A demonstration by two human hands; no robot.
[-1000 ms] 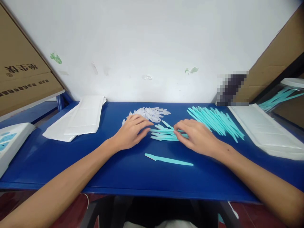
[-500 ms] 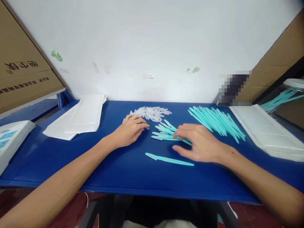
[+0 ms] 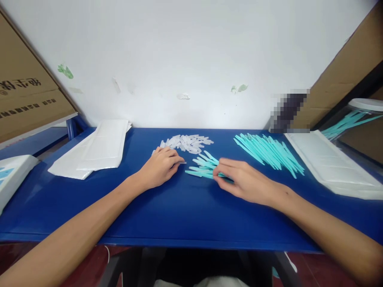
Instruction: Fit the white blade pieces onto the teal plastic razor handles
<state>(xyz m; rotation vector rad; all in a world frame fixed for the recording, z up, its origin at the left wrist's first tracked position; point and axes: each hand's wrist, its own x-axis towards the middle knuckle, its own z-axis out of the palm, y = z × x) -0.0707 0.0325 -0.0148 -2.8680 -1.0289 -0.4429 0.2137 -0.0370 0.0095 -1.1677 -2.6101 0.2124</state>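
Note:
My left hand (image 3: 163, 166) is closed, pinching a small translucent blade cap (image 3: 182, 162) between thumb and fingers. Just behind it lies a loose heap of whitish translucent caps (image 3: 191, 142). My right hand (image 3: 236, 176) has thumb and fingertips pressed together on a teal eyebrow razor (image 3: 194, 173), whose tip points left towards the left hand. Directly behind and under the fingers is a small fanned pile of similar teal razors (image 3: 206, 158), partly covered by the hand. A larger pile of teal razors (image 3: 267, 153) lies farther right.
White padded envelopes (image 3: 103, 145) lie on the blue table (image 3: 167, 223) at left, with another envelope (image 3: 335, 163) at right. Cardboard boxes (image 3: 26, 71) stand at both sides. A clear tub (image 3: 356, 119) of teal razors is at far right. A white wall rises behind.
The single razor lying at the front is gone from the tabletop. My right hand has closed on a razor. The left hand's cap now sticks out more between its fingertips. The view shifted slightly.

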